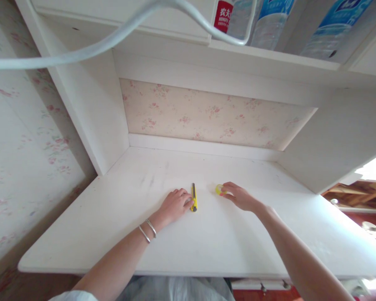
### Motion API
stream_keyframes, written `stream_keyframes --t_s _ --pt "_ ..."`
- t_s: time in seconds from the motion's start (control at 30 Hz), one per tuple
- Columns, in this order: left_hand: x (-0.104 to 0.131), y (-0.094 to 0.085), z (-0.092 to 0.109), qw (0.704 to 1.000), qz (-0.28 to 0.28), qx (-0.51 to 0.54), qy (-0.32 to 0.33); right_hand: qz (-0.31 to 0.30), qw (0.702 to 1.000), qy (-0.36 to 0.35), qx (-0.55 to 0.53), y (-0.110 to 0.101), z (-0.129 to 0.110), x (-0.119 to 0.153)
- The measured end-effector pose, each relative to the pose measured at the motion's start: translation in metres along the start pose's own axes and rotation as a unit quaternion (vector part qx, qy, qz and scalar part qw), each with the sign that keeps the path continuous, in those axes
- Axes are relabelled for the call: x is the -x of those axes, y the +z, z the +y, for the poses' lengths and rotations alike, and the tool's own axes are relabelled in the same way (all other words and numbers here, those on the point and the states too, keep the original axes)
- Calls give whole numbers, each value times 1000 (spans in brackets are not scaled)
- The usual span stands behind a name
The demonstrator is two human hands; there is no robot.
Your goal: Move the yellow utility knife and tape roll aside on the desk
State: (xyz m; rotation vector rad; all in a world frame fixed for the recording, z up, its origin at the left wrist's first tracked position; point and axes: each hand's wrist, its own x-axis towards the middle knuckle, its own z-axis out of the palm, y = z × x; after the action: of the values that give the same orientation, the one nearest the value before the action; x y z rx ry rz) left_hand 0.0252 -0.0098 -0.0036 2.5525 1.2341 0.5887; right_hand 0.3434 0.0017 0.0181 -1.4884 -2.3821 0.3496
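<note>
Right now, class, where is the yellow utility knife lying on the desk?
In the head view, the utility knife lies mid-desk, against the fingertips of the left hand, with the small yellow roll at the right hand just beyond.

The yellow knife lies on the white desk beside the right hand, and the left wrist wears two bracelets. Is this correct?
Not quite. The head view shows the knife beside the left hand, whose fingers touch it. The right hand is at a small yellow roll. The desk and the two bracelets are as stated.
</note>
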Motion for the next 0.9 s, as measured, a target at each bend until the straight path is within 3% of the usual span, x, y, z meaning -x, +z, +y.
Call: stream_keyframes --t_s 0.17,0.33,0.7,0.9 --pt "-2 1 8 999 -2 -5 -32 6 998 54 16 -33 48 41" --pt "-4 3 15 998 1 -22 -57 -14 996 86 21 -40 72 68" --pt "-4 -1 21 996 -3 -57 -66 -11 995 94 44 -20 98 76" --pt "-14 -2 35 985 -72 -91 -129 41 991 119 52 -30 91 82"
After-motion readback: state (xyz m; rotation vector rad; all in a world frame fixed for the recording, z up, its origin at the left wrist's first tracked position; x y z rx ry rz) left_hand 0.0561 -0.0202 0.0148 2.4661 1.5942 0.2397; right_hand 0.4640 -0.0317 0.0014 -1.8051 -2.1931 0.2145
